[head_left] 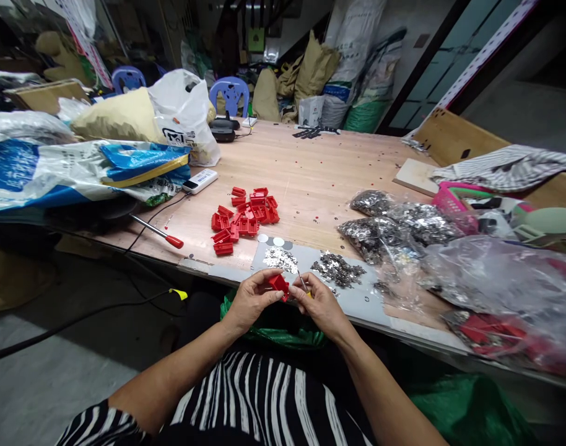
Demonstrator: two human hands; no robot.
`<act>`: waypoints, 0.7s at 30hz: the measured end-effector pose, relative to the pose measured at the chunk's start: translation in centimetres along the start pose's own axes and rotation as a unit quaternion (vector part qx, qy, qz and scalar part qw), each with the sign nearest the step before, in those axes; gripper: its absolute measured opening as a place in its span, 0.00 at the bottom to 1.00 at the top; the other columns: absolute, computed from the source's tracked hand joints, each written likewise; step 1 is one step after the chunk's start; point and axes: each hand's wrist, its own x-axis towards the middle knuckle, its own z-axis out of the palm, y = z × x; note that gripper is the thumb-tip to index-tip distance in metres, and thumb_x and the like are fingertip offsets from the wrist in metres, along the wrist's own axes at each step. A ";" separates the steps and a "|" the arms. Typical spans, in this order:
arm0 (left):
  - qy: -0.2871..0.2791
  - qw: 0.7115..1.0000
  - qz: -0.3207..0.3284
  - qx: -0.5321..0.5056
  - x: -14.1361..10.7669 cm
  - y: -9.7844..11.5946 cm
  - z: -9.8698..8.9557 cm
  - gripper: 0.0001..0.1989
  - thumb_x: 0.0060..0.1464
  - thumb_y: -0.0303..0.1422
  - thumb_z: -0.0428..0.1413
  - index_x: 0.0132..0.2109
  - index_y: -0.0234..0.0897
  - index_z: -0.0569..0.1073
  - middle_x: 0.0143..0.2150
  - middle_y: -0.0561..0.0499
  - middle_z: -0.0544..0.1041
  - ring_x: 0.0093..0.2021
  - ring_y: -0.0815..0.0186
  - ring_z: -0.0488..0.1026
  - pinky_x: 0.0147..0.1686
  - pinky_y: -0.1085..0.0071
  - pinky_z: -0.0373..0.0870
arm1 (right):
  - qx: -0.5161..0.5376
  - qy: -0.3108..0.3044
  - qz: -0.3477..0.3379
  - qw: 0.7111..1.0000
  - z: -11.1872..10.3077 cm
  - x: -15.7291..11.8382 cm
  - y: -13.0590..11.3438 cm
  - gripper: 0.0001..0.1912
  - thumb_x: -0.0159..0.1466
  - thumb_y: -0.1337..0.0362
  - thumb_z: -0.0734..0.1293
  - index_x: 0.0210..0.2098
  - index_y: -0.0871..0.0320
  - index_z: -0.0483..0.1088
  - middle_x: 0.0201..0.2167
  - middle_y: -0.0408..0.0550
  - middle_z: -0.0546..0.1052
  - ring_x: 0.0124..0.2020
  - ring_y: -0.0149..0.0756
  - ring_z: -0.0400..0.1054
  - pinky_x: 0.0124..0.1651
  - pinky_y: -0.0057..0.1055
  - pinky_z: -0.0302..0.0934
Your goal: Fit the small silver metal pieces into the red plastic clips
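My left hand [249,302] is closed around a small red plastic housing [278,283], pinched between thumb and fingers near the table's front edge. Close beside it, my right hand [321,305] grips a thin metal tool [302,280] with a bit of yellow at its lower end; its exact kind is not clear. The right fingertips meet the housing's right side. Just beyond the hands lie a pile of bright silver metal pieces [280,260] and a darker pile of metal pieces [339,270]. Farther left, several red housings [246,217] form a loose heap.
Clear bags of metal parts [380,235] crowd the right, beside a pink basket [450,207]. A white device [200,181] with a cable and a red-tipped lever [174,241] are at the left. Below the hands hangs a green bag [283,334].
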 end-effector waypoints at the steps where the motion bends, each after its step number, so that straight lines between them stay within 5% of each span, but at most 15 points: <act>1: 0.005 1.000 -0.005 -0.009 0.0 0.0 0.0 0.22 0.43 0.29 0.65 0.48 0.37 0.75 0.43 0.48 0.79 0.45 0.63 0.75 0.47 0.66 0.72 | 0.000 -0.002 -0.004 1.000 -0.1 -0.1 0.0 0.18 0.58 0.48 0.67 0.33 0.55 0.61 0.24 0.38 0.70 0.17 0.25 0.57 0.21 0.26 0.50; 9: 0.024 0.998 -0.035 -0.050 0.2 0.0 0.1 0.23 0.44 0.29 0.64 0.50 0.38 0.73 0.42 0.48 0.78 0.42 0.65 0.75 0.42 0.69 0.72 | -0.046 0.008 -0.034 0.998 -0.6 -0.6 0.1 0.15 0.61 0.50 0.65 0.36 0.54 0.64 0.27 0.39 0.69 0.19 0.27 0.58 0.24 0.28 0.54; 13: 0.008 0.998 0.020 0.066 0.6 -0.1 -0.7 0.27 0.46 0.30 0.63 0.55 0.38 0.70 0.42 0.48 0.77 0.42 0.65 0.75 0.45 0.66 0.71 | -0.190 0.035 -0.102 0.976 -1.0 -0.9 -0.1 0.13 0.64 0.55 0.60 0.42 0.54 0.70 0.35 0.46 0.71 0.31 0.35 0.66 0.36 0.33 0.61; 17: -0.011 0.940 0.143 0.309 1.2 0.5 -2.0 0.20 0.49 0.29 0.61 0.51 0.40 0.73 0.47 0.47 0.75 0.49 0.61 0.71 0.52 0.62 0.66 | -0.295 0.029 -0.136 0.945 -0.9 -0.8 -0.2 0.14 0.64 0.60 0.60 0.46 0.52 0.72 0.33 0.48 0.72 0.36 0.39 0.67 0.41 0.35 0.61; 21: -0.057 0.883 0.194 0.423 1.9 0.9 -2.6 0.19 0.50 0.26 0.59 0.51 0.40 0.72 0.45 0.47 0.75 0.47 0.62 0.72 0.49 0.64 0.68 | -0.342 0.028 -0.130 0.930 -0.5 -0.5 -0.1 0.11 0.62 0.63 0.63 0.43 0.52 0.72 0.34 0.47 0.76 0.36 0.40 0.70 0.40 0.35 0.61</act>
